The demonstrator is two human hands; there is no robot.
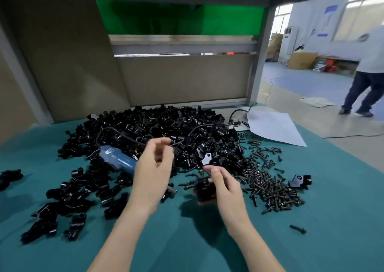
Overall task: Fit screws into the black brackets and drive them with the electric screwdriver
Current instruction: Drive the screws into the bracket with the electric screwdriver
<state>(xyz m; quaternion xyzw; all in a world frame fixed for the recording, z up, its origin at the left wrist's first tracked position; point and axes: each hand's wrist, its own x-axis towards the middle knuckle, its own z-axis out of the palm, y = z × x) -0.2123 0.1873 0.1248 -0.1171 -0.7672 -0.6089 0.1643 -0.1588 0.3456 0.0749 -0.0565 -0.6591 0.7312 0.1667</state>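
The right hand curled its grip round a black bracket near the screws. The left hand hovered, blurred, fingers half-curled; its grip could not be told.

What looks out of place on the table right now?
One stray screw lies alone on the teal cloth, apart from the screw pile. The electric screwdriver lies in the bracket heap.

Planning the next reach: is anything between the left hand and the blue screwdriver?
Nothing visible. The left hand is right beside the blue screwdriver, which lies uncovered on top of the bracket pile; the hand itself hides the tool's near end.
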